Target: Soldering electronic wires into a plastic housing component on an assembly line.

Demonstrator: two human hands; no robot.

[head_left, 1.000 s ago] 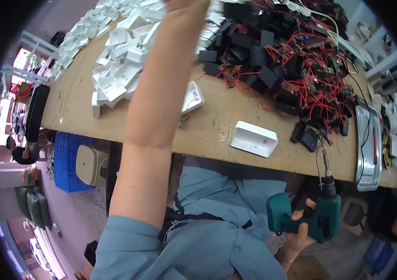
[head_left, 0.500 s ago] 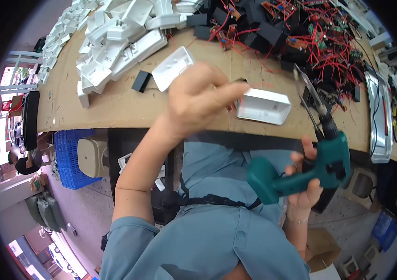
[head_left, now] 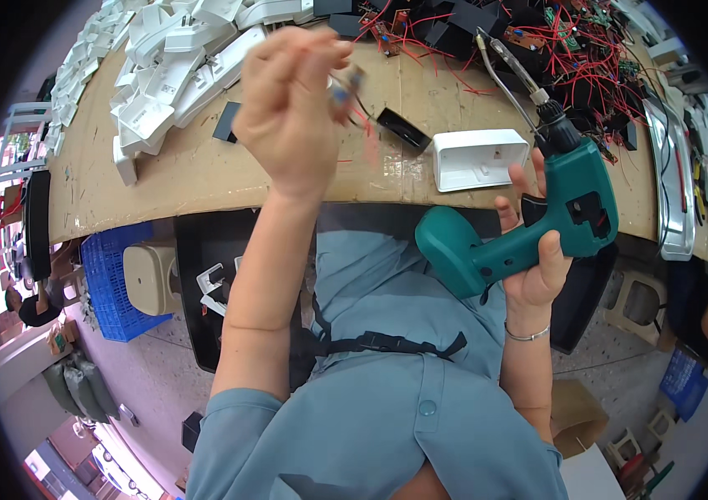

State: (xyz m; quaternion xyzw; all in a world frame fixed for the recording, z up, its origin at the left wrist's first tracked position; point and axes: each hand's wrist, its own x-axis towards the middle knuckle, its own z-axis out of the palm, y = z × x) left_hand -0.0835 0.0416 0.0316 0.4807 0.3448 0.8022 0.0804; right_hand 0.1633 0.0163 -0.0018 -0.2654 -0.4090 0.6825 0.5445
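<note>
My left hand (head_left: 287, 117) is raised over the bench with fingers pinched together. Blurred beside its fingertips is a small circuit board (head_left: 347, 93) with wires, apparently gripped by them. A dark wire runs from there toward an open black plastic box (head_left: 404, 129). My right hand (head_left: 541, 271) is wrapped round the handle of a green soldering gun (head_left: 587, 204). Its metal tip and thin side tube point away toward the far side. Between the hands, an open white plastic housing (head_left: 481, 158) lies near the bench's front edge.
White plastic shells (head_left: 175, 71) are heaped at the far left. Black boxes and circuit boards with red wires (head_left: 587, 75) pile up at the far right. A metal tray (head_left: 677, 183) lies at the right end. A blue crate (head_left: 121, 287) and a beige stool (head_left: 150, 279) stand below left.
My left hand has moved left and away from the white housing, with the board at its fingers. The black box now shows beside the housing. The soldering gun has shifted slightly left and farther away.
</note>
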